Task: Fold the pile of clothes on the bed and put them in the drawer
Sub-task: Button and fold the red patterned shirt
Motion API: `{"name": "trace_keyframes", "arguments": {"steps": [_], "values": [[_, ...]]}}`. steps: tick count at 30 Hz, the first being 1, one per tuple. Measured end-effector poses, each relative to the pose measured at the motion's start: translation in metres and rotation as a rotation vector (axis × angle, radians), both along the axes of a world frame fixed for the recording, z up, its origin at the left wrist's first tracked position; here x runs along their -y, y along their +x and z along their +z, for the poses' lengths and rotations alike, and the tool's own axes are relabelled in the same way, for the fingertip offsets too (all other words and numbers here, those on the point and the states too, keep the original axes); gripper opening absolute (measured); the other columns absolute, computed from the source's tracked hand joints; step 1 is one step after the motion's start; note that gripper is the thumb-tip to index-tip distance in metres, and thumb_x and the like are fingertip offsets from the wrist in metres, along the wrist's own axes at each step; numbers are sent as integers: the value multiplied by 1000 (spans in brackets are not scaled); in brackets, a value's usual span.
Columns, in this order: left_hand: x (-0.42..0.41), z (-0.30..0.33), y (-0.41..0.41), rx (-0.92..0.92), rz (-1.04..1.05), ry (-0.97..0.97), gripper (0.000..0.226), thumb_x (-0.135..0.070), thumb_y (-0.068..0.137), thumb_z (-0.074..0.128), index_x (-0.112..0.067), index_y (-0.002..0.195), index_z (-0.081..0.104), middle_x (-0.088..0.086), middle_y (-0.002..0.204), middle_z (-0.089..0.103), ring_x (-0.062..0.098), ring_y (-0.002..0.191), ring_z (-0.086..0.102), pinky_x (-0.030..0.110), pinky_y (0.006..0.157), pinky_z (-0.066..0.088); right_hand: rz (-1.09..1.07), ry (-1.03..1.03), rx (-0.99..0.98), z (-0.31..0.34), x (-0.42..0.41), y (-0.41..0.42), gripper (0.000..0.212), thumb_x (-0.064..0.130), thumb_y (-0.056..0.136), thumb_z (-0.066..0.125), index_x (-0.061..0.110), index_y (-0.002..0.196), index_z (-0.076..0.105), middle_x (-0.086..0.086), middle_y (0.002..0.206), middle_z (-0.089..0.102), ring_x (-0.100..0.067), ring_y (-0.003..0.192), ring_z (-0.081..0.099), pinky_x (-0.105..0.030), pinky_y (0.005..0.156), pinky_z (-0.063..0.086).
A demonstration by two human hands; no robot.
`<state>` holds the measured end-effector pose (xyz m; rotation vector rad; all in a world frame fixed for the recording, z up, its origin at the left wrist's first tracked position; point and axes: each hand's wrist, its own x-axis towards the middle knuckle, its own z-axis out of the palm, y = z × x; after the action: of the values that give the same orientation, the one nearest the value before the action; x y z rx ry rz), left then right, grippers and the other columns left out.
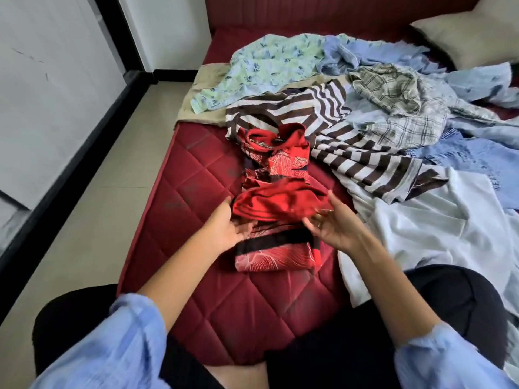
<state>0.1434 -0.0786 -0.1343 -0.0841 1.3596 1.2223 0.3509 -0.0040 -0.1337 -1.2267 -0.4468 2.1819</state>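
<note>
A red patterned shirt (276, 192) is lying on the dark red quilted mattress (196, 175), near the bed's left edge, with its collar pointing toward the far end and its hem toward the near edge. Its middle is bunching up in a loose red fold between the two hands. The left hand (227, 228) is resting palm up at the left side of that fold, its fingers (244, 228) lying relaxed and apart against the cloth, not curling round it. The right hand (334, 223) is sitting at the right side of the fold, palm turned inward, its fingers (320, 217) spreading loosely and touching the fabric; they are blurred, so a firm grip cannot be made out.

Beyond the shirt, toward the far end and the right side of the bed, unfolded clothes are lying in a pile: a brown-and-white striped shirt (351, 136) touching the red one's collar, a green floral garment (266, 63), a plaid shirt (398, 108), pale blue shirts (365, 51), and a white garment (435, 220) just beside the right hand. A pillow (463, 35) is lying at the far right corner.
</note>
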Motion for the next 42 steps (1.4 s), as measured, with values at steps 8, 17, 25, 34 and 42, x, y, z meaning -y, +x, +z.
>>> {"name": "trace_keyframes", "arguments": {"steps": [8,17,25,34,42], "values": [[22,-62,1,-592,-395,-215,40,-51,93,51,-16,74,51,-2,62,40,12,50,32,23,46,22,26,270,480,-56,15,-9,16,24,99,51,9,103,52,-5,75,61,-7,49,57,-18,47,48],[11,-76,11,-865,-502,-28,30,-33,88,62,-15,111,65,2,106,70,21,101,64,37,92,49,828,1621,1417,-98,85,-29,97,71,60,66,21,140,44,-6,146,45,-27,133,46,-47,108,37],[0,-68,3,-761,-438,-11,30,-42,86,59,-15,98,66,7,95,72,25,90,67,42,86,53,744,1564,1446,-56,54,-39,47,17,66,47,23,110,64,3,106,70,-22,92,70,-31,67,55],[2,27,-13,-478,-225,130,49,-59,97,29,-22,124,46,8,109,66,27,84,69,35,69,54,848,1560,1263,153,-4,-39,7,25,87,49,24,90,55,-3,83,62,-27,82,61,-29,65,45],[33,95,5,203,-584,245,108,-81,80,3,5,127,48,21,117,66,33,87,72,27,51,58,1074,1542,1072,298,-12,-34,9,19,90,63,22,82,66,4,76,70,-11,70,67,-24,61,53]]}}
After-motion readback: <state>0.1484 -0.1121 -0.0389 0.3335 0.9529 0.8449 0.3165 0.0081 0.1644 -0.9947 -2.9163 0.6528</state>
